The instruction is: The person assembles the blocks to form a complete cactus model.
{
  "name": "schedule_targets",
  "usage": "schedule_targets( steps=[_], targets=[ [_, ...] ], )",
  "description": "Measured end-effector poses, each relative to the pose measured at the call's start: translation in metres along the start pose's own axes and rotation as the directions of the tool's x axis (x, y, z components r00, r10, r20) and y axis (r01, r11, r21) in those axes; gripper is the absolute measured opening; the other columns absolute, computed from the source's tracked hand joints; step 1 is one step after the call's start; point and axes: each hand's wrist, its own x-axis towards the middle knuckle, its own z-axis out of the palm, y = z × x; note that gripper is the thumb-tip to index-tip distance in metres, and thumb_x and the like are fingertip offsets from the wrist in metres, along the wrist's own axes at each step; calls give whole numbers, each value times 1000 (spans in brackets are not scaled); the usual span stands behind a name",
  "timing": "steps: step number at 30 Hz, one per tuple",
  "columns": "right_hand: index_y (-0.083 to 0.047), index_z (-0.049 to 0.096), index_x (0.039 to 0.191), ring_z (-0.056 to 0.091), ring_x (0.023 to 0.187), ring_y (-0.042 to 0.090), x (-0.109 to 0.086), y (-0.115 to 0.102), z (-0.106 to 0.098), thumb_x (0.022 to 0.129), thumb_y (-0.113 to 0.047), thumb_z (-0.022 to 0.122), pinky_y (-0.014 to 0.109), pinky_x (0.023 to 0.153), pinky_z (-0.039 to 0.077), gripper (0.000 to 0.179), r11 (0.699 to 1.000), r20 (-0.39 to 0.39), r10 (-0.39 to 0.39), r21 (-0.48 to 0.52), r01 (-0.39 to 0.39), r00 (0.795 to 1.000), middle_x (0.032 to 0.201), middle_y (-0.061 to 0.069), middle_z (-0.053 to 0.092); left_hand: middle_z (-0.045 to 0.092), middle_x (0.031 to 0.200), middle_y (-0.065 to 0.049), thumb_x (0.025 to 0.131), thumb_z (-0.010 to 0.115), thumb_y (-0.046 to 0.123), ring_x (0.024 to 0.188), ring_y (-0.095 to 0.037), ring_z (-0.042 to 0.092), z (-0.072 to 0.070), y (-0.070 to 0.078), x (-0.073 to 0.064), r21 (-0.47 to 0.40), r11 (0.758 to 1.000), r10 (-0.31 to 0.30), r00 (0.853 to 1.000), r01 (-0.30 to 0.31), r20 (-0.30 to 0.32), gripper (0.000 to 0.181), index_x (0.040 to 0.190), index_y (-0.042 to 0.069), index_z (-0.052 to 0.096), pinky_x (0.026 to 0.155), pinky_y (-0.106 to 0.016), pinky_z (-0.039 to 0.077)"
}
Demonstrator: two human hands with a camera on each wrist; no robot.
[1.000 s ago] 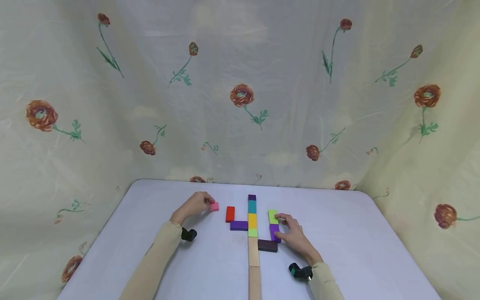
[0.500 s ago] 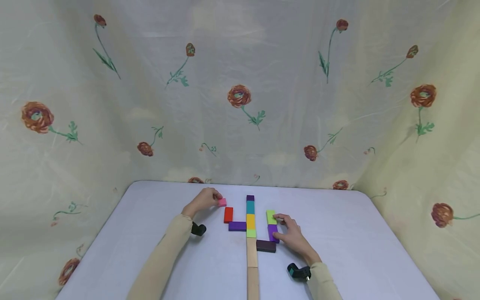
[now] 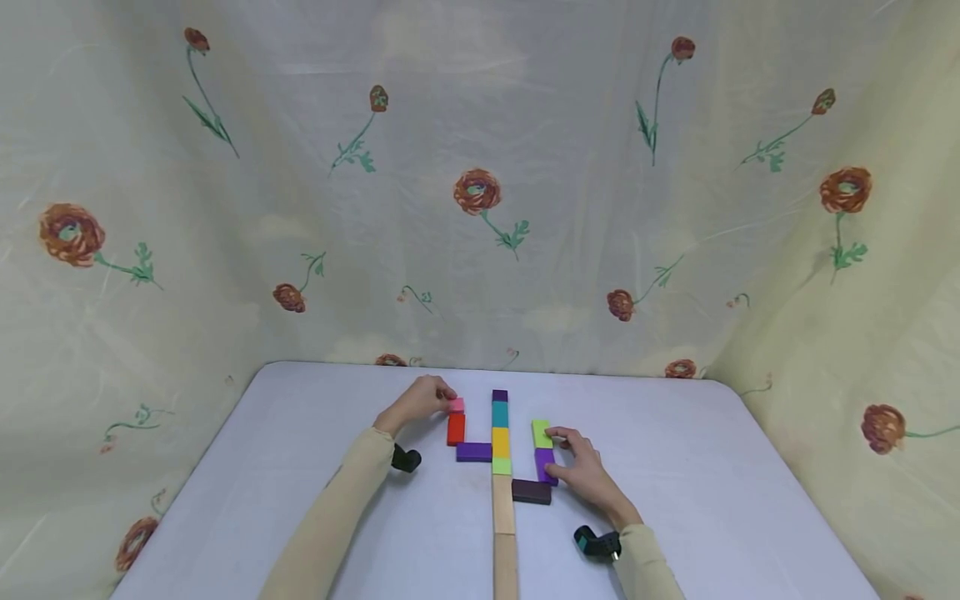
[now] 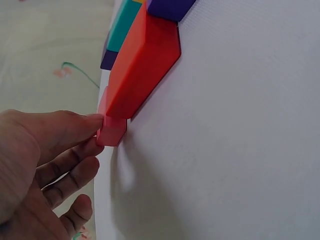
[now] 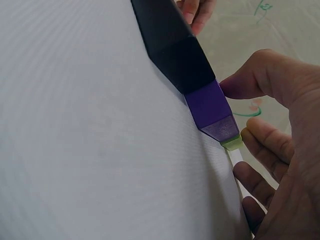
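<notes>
My left hand (image 3: 420, 398) pinches a small pink block (image 3: 457, 405) between thumb and fingertips. In the left wrist view the pink block (image 4: 113, 131) sits at the end of a red block (image 4: 142, 67), apparently touching it. Below the red block (image 3: 456, 430), a purple block (image 3: 474, 452) lies crosswise against the central column. To the right of the column, my right hand (image 3: 588, 475) has its thumb at a second purple block (image 3: 545, 463) and a finger at a lime block (image 3: 542, 433). In the right wrist view its fingers (image 5: 270, 140) are loosely bent.
The central column runs from a dark purple block (image 3: 500, 396) through teal (image 3: 500, 414), yellow (image 3: 501, 442) and lime blocks to wooden planks (image 3: 505, 504). A dark brown block (image 3: 532, 492) joins its right side. All lie on a white table (image 3: 645, 458) before a floral curtain.
My left hand has moved right with the pink block, bringing it to the far end of the red block. The right hand has stayed at the purple and lime blocks.
</notes>
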Motion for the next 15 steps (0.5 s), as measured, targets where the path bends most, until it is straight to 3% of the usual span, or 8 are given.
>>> schedule_targets(
  steps=[15],
  targets=[
    [-16,48,135,40,127,30,-1,0,-1,83,-16,71,58,108,23,57,1000,2,-1,-14,1,1000,139,8,48,68,104,-6,87,65,5,93,-19,57,0,4,-5,-1,1000,16,999,-16,28,20,106,7,72,87,-36,52]
  ],
)
